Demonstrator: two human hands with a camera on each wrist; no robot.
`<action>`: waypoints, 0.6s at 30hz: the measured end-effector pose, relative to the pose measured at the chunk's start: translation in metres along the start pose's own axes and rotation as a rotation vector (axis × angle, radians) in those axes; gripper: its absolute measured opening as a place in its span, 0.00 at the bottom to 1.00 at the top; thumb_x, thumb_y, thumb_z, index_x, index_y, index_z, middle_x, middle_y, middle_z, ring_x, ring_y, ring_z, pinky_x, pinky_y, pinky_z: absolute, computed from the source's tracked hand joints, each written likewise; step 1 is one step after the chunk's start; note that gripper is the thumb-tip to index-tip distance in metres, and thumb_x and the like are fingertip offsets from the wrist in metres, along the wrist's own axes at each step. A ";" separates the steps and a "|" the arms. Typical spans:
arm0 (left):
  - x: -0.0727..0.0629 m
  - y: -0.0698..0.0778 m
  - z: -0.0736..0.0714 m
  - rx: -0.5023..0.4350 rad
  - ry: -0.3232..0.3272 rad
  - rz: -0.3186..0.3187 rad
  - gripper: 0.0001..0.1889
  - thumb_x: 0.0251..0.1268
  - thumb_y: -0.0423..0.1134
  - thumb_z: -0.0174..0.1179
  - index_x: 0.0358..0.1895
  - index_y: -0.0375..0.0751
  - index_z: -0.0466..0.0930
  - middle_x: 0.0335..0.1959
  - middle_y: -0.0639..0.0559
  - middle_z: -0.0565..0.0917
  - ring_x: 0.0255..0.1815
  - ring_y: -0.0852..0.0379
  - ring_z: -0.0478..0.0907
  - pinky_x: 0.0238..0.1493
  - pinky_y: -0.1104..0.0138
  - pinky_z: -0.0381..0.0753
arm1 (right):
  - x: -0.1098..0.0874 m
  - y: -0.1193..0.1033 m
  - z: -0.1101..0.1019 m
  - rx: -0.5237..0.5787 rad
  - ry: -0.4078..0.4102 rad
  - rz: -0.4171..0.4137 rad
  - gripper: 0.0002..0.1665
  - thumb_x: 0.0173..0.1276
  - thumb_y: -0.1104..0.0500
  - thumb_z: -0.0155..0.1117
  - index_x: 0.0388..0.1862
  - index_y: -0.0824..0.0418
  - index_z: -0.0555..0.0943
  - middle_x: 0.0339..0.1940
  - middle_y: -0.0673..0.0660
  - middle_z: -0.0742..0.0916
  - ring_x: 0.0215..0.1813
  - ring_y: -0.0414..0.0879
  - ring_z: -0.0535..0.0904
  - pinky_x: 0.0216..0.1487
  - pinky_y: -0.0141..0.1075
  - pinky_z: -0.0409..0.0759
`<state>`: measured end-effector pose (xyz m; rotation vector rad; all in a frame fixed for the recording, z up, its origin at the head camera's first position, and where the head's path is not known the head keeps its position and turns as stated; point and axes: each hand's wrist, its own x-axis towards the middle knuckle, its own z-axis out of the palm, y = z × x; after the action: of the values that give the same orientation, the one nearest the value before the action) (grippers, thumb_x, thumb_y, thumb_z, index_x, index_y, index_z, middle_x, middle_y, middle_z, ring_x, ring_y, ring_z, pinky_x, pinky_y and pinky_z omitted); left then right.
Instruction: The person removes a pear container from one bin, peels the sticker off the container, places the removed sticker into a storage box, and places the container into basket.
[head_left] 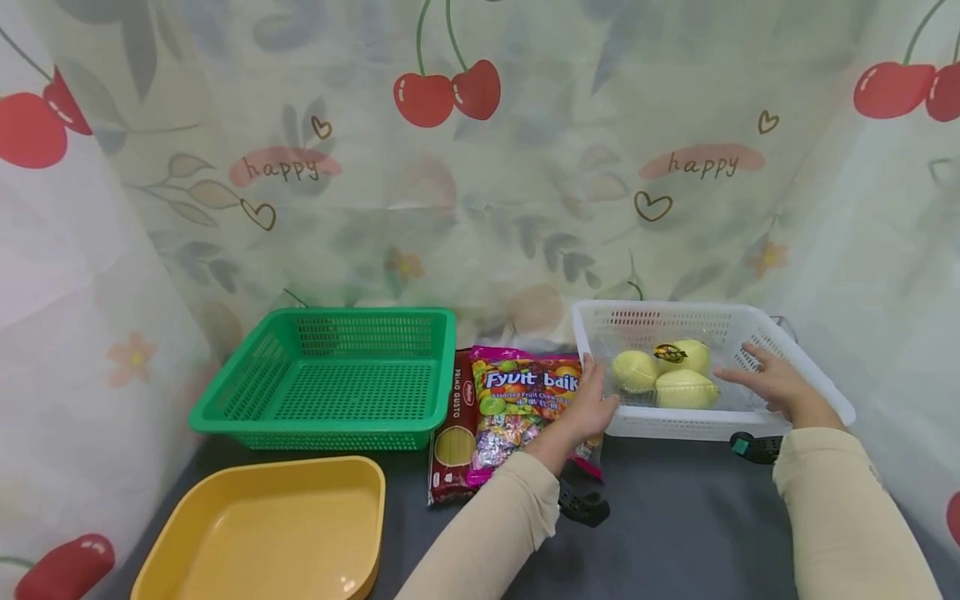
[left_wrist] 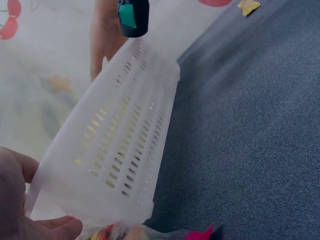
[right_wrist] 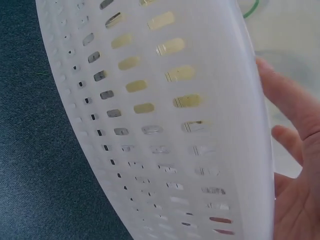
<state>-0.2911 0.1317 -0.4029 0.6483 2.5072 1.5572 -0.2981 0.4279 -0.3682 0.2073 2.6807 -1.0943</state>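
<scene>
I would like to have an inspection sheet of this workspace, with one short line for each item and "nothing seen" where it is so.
Surface: dark tabletop.
Job's things: white basket holding three yellow fruits in clear packaging.
Clutter: candy bag partly over a pasta pack; green basket; yellow tub; small yellow scrap.
Left hand: grips the white basket's near left corner.
Right hand: fingers spread above the white basket's right part; contact cannot be told.
Cables: nothing seen.
Surroundings: curtain printed with cherries and "happy".

White basket [right_wrist: 245, 135]; right hand [right_wrist: 306, 175] alongside
</scene>
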 end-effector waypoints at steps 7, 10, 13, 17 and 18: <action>-0.002 -0.003 0.004 -0.060 -0.001 -0.019 0.35 0.64 0.32 0.44 0.72 0.30 0.40 0.76 0.43 0.34 0.77 0.49 0.35 0.75 0.59 0.43 | 0.008 0.000 0.000 0.058 -0.088 0.079 0.62 0.63 0.40 0.58 0.72 0.63 0.27 0.70 0.78 0.36 0.68 0.79 0.38 0.60 0.71 0.55; -0.003 -0.003 0.004 -0.083 -0.002 -0.037 0.35 0.65 0.32 0.43 0.73 0.33 0.38 0.76 0.46 0.32 0.77 0.52 0.33 0.75 0.59 0.43 | 0.007 -0.003 0.000 0.056 -0.100 0.092 0.61 0.63 0.41 0.58 0.72 0.63 0.27 0.70 0.77 0.35 0.68 0.79 0.38 0.60 0.71 0.56; -0.004 -0.002 0.005 -0.105 -0.006 -0.041 0.35 0.65 0.32 0.42 0.73 0.34 0.37 0.77 0.48 0.32 0.77 0.52 0.32 0.75 0.58 0.42 | 0.005 -0.006 0.000 0.063 -0.107 0.092 0.58 0.65 0.44 0.56 0.72 0.63 0.27 0.70 0.77 0.34 0.67 0.80 0.39 0.60 0.70 0.57; -0.003 -0.003 0.005 -0.117 -0.007 -0.026 0.36 0.64 0.32 0.42 0.73 0.33 0.37 0.76 0.47 0.31 0.77 0.51 0.32 0.75 0.58 0.42 | 0.007 -0.006 0.000 0.084 -0.102 0.090 0.56 0.67 0.46 0.55 0.72 0.62 0.26 0.69 0.76 0.33 0.68 0.79 0.39 0.60 0.69 0.58; -0.003 -0.004 0.005 -0.117 -0.008 -0.021 0.36 0.64 0.32 0.42 0.73 0.32 0.37 0.76 0.46 0.31 0.77 0.51 0.32 0.75 0.58 0.42 | 0.007 -0.006 0.000 0.089 -0.097 0.095 0.56 0.67 0.47 0.55 0.71 0.62 0.26 0.69 0.76 0.33 0.68 0.79 0.39 0.60 0.69 0.58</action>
<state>-0.2881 0.1330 -0.4085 0.6095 2.3872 1.6754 -0.3064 0.4235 -0.3662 0.2863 2.5133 -1.1641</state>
